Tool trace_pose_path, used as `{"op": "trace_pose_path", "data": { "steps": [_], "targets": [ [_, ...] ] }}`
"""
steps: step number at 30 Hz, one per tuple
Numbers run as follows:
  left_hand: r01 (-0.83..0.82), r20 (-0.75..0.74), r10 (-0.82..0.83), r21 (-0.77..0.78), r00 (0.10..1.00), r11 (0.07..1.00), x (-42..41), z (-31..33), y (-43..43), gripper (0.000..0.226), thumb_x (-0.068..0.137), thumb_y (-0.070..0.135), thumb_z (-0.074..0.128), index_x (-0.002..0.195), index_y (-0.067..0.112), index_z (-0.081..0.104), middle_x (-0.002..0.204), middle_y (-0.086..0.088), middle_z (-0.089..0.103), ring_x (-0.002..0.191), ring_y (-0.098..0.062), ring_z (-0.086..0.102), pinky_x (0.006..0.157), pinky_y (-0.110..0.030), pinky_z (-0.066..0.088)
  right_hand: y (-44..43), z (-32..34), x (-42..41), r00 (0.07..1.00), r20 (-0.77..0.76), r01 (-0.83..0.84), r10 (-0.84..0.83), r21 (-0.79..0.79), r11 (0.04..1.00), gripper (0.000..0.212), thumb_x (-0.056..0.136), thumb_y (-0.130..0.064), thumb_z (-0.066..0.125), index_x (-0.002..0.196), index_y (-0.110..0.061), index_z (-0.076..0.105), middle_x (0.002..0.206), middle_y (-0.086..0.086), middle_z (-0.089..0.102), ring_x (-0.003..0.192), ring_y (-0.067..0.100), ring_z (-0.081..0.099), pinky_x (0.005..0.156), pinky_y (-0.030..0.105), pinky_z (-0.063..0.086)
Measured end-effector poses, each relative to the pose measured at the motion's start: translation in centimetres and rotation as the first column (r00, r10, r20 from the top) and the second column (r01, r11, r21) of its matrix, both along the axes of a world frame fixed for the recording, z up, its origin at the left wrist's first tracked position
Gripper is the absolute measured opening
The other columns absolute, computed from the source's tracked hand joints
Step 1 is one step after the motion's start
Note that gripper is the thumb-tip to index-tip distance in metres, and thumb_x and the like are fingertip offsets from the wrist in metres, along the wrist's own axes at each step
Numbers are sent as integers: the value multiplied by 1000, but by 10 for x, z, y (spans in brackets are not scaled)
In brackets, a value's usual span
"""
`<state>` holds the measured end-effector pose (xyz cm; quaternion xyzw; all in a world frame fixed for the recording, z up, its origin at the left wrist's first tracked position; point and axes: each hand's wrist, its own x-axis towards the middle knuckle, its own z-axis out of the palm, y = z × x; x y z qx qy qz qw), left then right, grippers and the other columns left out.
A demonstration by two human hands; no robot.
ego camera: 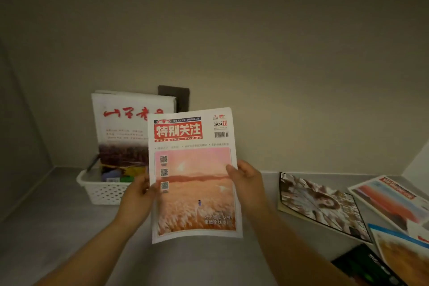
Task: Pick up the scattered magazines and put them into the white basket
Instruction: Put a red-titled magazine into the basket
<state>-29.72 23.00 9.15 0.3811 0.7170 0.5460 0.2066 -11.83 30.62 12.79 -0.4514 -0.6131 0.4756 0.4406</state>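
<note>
I hold a magazine (193, 174) with a red title block and a pink sunset cover upright above the grey counter. My left hand (137, 195) grips its left edge and my right hand (246, 183) grips its right edge. Behind it to the left stands the white basket (97, 189), with a white magazine with red lettering (125, 127) standing upright in it against the wall. Several more magazines lie flat on the right: a dark collage cover (320, 204), a red and white cover (390, 199) and an orange cover with a blue border (401, 255).
The grey counter (58, 227) runs into a corner at the left and meets a beige wall behind. A dark wall plate (178, 96) sits behind the basket. A black object (366, 267) lies at the lower right edge.
</note>
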Motion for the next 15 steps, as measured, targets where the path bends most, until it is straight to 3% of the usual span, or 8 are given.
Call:
{"op": "trace_pose_path", "data": {
  "steps": [2,6,9,11,13,15],
  "targets": [
    [-52,-70,53,22,996,998,-27,13,6,24,89,19,48,108,7,57,115,-16,61,96,-29,55,77,-33,39,10,11,-30,998,49,-49,45,80,996,17,86,-8,54,90,3,66,83,17,69,68,17,68,67,25,57],
    [-120,-46,128,147,991,982,-81,41,17,23,88,19,51,105,11,62,104,-8,61,89,-26,55,80,-38,45,34,26,-80,995,87,-66,54,138,988,16,85,-12,56,90,-4,69,78,8,68,62,13,64,60,21,53],
    [-142,-13,147,165,989,976,-114,48,28,21,87,18,51,103,14,63,92,-4,60,77,-25,58,67,-31,50,49,28,-111,993,106,-64,44,190,980,15,84,-13,57,90,-6,70,76,1,66,58,0,58,54,11,49],
    [-168,-20,172,132,985,977,-133,43,36,21,87,19,51,103,13,63,90,-6,61,68,-22,58,53,-23,46,55,24,-129,990,134,-67,40,203,977,16,84,-12,58,91,-3,69,81,7,69,61,8,61,58,16,50],
    [-209,-6,210,97,978,973,-148,34,42,22,87,20,52,104,11,63,91,-8,62,64,-21,57,49,-21,44,59,19,-144,982,184,-71,33,203,977,17,84,-12,58,90,-1,69,86,14,71,68,19,62,66,26,51],
    [-246,18,245,66,969,967,-157,23,47,23,86,19,53,104,10,63,93,-7,63,65,-20,55,49,-20,43,64,11,-156,977,212,-75,29,210,975,17,84,-12,57,89,-2,69,83,11,70,63,13,59,62,19,49]
  ]
}}
